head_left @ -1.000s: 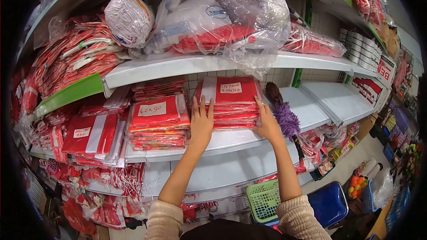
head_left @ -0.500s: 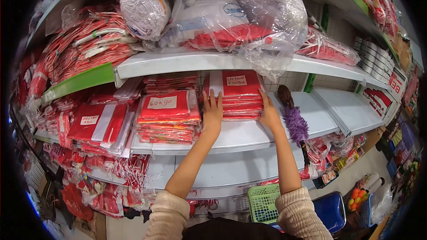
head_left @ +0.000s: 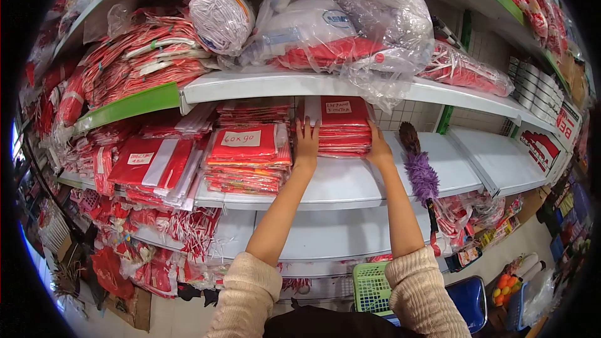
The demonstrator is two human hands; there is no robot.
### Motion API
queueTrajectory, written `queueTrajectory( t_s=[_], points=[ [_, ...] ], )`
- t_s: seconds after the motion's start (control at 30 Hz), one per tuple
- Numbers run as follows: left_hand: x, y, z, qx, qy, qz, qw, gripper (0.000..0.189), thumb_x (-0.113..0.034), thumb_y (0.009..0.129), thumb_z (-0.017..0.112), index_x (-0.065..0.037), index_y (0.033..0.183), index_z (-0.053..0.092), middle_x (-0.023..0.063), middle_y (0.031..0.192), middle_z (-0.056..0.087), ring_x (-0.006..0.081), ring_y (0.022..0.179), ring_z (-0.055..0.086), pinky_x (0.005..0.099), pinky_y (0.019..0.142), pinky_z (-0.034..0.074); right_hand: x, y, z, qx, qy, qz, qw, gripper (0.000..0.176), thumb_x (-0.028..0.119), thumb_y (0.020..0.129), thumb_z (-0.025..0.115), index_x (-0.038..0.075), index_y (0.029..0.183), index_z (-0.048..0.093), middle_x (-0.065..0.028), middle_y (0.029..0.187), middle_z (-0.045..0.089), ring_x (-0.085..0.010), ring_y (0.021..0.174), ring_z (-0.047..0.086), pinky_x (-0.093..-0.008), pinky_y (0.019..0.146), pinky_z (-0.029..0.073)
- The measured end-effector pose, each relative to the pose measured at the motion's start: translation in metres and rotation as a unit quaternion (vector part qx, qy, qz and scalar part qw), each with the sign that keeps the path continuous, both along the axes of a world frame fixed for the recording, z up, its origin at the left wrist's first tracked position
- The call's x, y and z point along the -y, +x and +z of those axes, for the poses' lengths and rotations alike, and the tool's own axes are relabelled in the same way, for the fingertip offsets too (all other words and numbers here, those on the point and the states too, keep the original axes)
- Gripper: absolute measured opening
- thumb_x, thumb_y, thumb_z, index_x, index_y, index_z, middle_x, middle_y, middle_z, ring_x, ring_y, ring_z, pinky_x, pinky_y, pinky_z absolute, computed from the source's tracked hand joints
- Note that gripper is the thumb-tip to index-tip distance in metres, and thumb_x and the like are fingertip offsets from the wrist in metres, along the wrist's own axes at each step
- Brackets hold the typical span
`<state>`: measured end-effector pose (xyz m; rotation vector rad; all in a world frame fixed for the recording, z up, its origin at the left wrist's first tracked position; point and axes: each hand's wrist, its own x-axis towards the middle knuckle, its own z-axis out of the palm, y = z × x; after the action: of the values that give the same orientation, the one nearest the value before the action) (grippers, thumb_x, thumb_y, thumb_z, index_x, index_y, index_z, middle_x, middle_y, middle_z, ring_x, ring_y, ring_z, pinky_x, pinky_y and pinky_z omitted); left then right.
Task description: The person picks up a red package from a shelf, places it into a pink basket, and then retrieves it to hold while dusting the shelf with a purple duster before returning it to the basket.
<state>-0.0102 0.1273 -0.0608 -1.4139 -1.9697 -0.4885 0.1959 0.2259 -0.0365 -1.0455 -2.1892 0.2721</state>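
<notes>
A stack of flat red packets in clear plastic (head_left: 344, 136) sits on the middle shelf, with a handwritten paper label on its top packet. My left hand (head_left: 307, 145) presses against the stack's left side, its fingers reaching over the top edge. Against the right side is my right hand (head_left: 379, 147), so the stack is gripped between both palms. Left of my left hand stands another packet stack (head_left: 247, 159), labelled "60 x 90". Farther left lies a pile of red and white packets (head_left: 150, 166). A purple duster (head_left: 421, 175) rests on the shelf right of my right hand.
Above, the upper shelf edge (head_left: 300, 84) overhangs the stack and carries a large clear plastic bag (head_left: 375, 6). A white string bundle (head_left: 221, 19) sits beside it. Below are a green basket (head_left: 372, 288) and a blue container (head_left: 466, 303). A printed carton (head_left: 538, 149) stands at right.
The view has shifted slightly. The red packet stack and both my hands sit a little deeper on the shelf, farther from its front edge. Both hands keep their hold on its sides.
</notes>
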Motion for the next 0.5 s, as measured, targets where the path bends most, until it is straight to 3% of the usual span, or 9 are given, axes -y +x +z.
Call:
queueTrajectory(
  t_s=[0.07,0.2,0.3,0.37,0.5],
  points=[
    [0.003,0.000,-0.001,-0.009,0.010,-0.010,1.000,0.082,-0.002,0.073,0.061,-0.013,0.143,0.021,0.0145,0.149,0.015,0.0402,0.136,0.013,0.0411,0.102,0.039,0.008,-0.001,-0.002,0.003,0.006,-0.019,1.000,0.115,0.009,0.055,0.080,0.030,0.143,0.010,-0.0217,0.140,0.031,-0.0406,0.119,0.044,-0.0435,0.092,0.046],
    [0.021,0.005,0.000,0.012,0.005,-0.040,0.999,0.088,-0.012,0.072,0.066,-0.011,0.144,0.015,0.0161,0.150,0.010,0.0407,0.136,0.012,0.0455,0.109,0.026,0.014,0.001,-0.018,-0.019,0.057,-0.014,0.998,0.115,0.016,0.059,0.077,0.030,0.144,0.002,-0.0266,0.140,0.026,-0.0432,0.119,0.043,-0.0459,0.089,0.048],
    [0.035,0.014,-0.002,0.064,-0.018,-0.070,0.995,0.095,-0.020,0.071,0.072,-0.009,0.144,0.012,0.0188,0.149,0.009,0.0410,0.137,0.011,0.0470,0.110,0.021,0.025,0.012,-0.031,-0.034,0.026,0.030,0.999,0.111,0.024,0.065,0.075,0.028,0.145,-0.002,-0.0249,0.146,0.017,-0.0418,0.121,0.042,-0.0436,0.094,0.044],
    [0.057,0.030,0.003,0.138,-0.048,-0.102,0.984,0.091,-0.020,0.072,0.071,-0.007,0.144,0.016,0.0190,0.150,0.006,0.0423,0.136,0.009,0.0477,0.110,0.020,0.036,0.018,-0.042,0.003,-0.006,0.027,1.000,0.101,0.035,0.068,0.072,0.023,0.145,0.007,-0.0256,0.145,0.018,-0.0411,0.125,0.037,-0.0437,0.099,0.038],
    [0.076,0.049,-0.018,0.132,0.010,-0.172,0.976,0.066,-0.021,0.078,0.065,-0.004,0.134,0.035,0.0205,0.140,0.031,0.0393,0.132,0.025,0.0492,0.110,0.020,0.061,0.034,-0.046,0.129,-0.085,0.034,0.987,0.081,0.049,0.075,0.063,0.013,0.140,0.031,-0.0259,0.143,0.026,-0.0396,0.129,0.032,-0.0441,0.105,0.027]
  ],
)
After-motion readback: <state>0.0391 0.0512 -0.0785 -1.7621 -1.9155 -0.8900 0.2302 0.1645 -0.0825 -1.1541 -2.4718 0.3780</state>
